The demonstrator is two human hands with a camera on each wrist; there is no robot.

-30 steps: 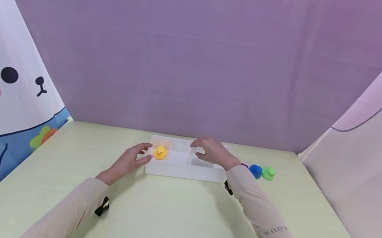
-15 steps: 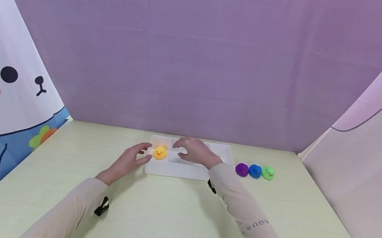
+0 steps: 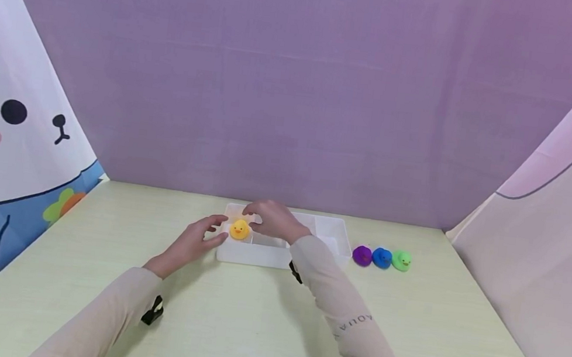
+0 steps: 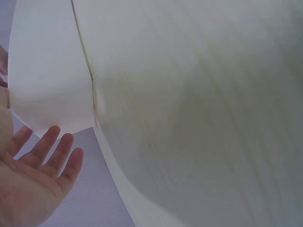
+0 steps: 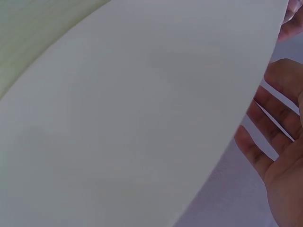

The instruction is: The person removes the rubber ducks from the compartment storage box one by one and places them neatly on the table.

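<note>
A yellow toy duck (image 3: 239, 231) sits in the front left compartment of a white divided box (image 3: 253, 255). My left hand (image 3: 191, 245) is at the box's left end, thumb and fingers spread beside the duck. In the left wrist view its fingers (image 4: 60, 152) stretch out by the end of the box wall (image 4: 52, 61). Over the box, just right of the duck, my right hand (image 3: 277, 220) hovers with thumb and fingers parted and nothing held. The right wrist view shows its relaxed fingers (image 5: 279, 113) along the box's rim; the duck is hidden there.
Right of the box, a purple duck (image 3: 362, 256), a blue duck (image 3: 382, 258) and a green duck (image 3: 401, 260) stand in a row on the pale table (image 3: 248, 327). A purple cloth wall (image 3: 296, 85) rises behind, with printed curtains at both sides.
My right hand has moved left across the box toward the yellow duck, uncovering the purple duck and the box's right compartments. The left hand has stayed in place.
</note>
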